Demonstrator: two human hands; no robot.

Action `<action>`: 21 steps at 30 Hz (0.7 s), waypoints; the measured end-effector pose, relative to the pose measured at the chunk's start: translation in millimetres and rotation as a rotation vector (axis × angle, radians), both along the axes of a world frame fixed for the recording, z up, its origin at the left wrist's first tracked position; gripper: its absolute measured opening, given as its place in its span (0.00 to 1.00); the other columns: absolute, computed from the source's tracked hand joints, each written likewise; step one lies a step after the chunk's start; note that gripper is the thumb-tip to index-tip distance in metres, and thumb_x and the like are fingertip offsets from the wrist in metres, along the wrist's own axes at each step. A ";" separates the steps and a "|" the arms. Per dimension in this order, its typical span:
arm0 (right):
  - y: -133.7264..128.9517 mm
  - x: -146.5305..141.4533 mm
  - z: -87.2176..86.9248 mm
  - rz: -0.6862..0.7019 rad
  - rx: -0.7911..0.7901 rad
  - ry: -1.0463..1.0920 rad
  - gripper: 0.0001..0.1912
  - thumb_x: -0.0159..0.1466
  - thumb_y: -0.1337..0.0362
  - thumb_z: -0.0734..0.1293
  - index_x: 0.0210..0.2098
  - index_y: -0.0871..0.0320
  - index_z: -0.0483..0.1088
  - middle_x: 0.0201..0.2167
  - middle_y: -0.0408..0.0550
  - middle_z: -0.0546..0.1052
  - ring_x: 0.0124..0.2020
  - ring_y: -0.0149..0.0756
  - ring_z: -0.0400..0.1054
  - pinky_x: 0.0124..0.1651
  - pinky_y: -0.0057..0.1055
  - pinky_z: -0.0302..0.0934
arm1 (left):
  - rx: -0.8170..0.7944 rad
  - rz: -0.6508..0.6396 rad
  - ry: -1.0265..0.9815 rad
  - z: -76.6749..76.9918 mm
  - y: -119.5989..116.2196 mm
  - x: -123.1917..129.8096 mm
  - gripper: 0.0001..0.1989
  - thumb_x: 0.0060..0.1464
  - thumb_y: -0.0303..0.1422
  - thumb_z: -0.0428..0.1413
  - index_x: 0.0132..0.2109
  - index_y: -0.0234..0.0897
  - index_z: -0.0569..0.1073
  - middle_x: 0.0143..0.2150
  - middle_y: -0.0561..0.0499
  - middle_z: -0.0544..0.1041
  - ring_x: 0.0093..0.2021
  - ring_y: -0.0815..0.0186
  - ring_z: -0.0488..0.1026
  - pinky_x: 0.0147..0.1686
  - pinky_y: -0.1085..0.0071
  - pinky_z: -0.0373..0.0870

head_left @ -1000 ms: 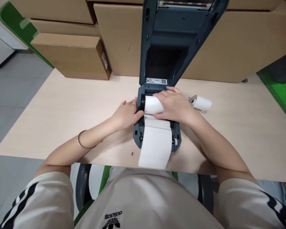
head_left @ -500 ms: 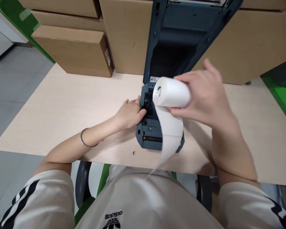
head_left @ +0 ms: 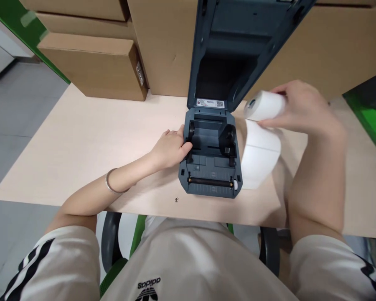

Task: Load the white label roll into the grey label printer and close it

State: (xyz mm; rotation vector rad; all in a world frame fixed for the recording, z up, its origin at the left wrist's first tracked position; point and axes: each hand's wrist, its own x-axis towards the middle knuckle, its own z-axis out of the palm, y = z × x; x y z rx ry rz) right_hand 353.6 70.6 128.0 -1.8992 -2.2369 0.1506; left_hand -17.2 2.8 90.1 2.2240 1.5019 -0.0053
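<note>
A dark blue-grey label printer (head_left: 210, 167) stands on the table with its lid (head_left: 238, 42) raised. Inside its bay show two black roll holders and, near the front, a black roller (head_left: 209, 182). My left hand (head_left: 172, 148) grips the printer's left edge, thumb over the rim. To the right of the printer, my right hand (head_left: 303, 106) is closed around a white roll of labels (head_left: 266, 105), its core end facing left. A loose strip of labels (head_left: 260, 154) hangs from the roll beside the printer's right side.
Cardboard boxes (head_left: 90, 69) line the back of the table (head_left: 81, 142), close behind the raised lid. A tiny dark bit (head_left: 176, 200) lies near the front edge. Chair armrests (head_left: 111, 238) stand below that edge.
My right hand has carried the roll of labels rightward, from above the printer to beside it, so the bay shows. The strip swung along with it. My left hand stayed put.
</note>
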 end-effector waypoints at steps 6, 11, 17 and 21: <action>23.9 -30.7 -44.8 0.155 -0.128 -0.028 0.31 0.53 0.61 0.87 0.54 0.56 0.78 0.60 0.63 0.85 0.65 0.70 0.76 0.73 0.62 0.68 | -0.003 0.015 0.046 3.3 -0.3 1.0 0.37 0.72 0.37 0.39 0.78 0.16 0.67 0.67 0.26 0.86 0.71 0.35 0.82 0.79 0.39 0.71; 19.9 -31.8 -47.1 0.189 -0.188 0.046 0.29 0.58 0.53 0.85 0.56 0.55 0.81 0.61 0.62 0.86 0.64 0.65 0.78 0.73 0.58 0.69 | 0.006 0.001 0.036 3.6 -0.7 0.1 0.37 0.71 0.37 0.38 0.76 0.17 0.68 0.65 0.26 0.86 0.66 0.35 0.84 0.75 0.41 0.75; 15.9 21.8 -23.1 -0.035 -0.206 0.107 0.29 0.79 0.55 0.64 0.73 0.60 0.76 0.77 0.72 0.76 0.75 0.63 0.74 0.72 0.55 0.68 | 0.017 0.015 0.002 3.7 -0.2 -0.4 0.36 0.71 0.36 0.40 0.76 0.20 0.69 0.67 0.28 0.86 0.67 0.37 0.85 0.74 0.42 0.78; 25.6 49.2 -30.8 -0.137 -0.355 0.064 0.18 0.71 0.54 0.73 0.55 0.56 0.86 0.58 0.67 0.89 0.55 0.61 0.84 0.58 0.53 0.74 | 0.011 0.021 0.011 4.3 -0.7 -0.2 0.36 0.71 0.36 0.40 0.76 0.20 0.69 0.65 0.28 0.87 0.66 0.37 0.86 0.71 0.43 0.80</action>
